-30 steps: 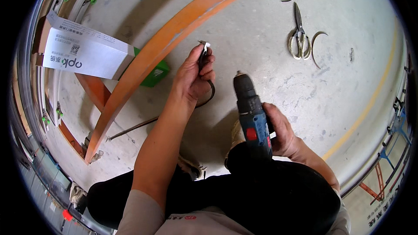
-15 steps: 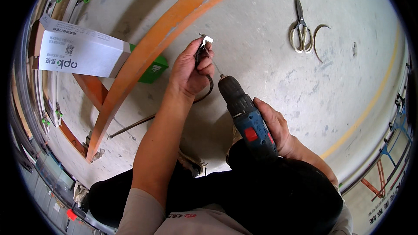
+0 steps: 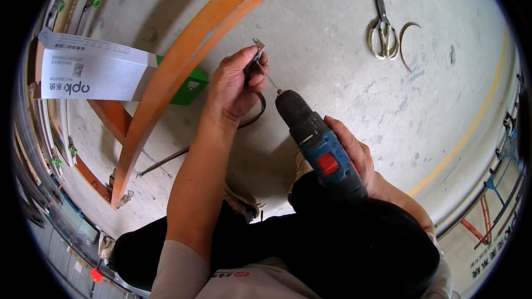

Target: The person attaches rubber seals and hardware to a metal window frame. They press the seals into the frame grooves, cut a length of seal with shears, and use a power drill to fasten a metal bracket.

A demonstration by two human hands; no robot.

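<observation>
My left hand [image 3: 235, 86] pinches a small metal bracket [image 3: 256, 50] and a dark curved strip [image 3: 256, 112], held just above the concrete floor beside a long curved orange wooden strip [image 3: 183, 61]. My right hand [image 3: 354, 152] grips a blue and black cordless drill [image 3: 316, 138]. The drill's thin bit [image 3: 269, 80] points up-left and meets the bracket at my left fingertips.
A white and green carton [image 3: 105, 72] lies at the left, partly under the orange strip. Scissors [image 3: 381, 27] and curved metal pieces [image 3: 407, 41] lie on the floor at the upper right. A yellow floor line [image 3: 471, 127] runs at the right. More orange wood [image 3: 111, 116] lies at the left.
The drill has swung from upright beside my left hand to tilted toward it, its bit now at the bracket. My left hand shifted slightly and stays closed on the bracket.
</observation>
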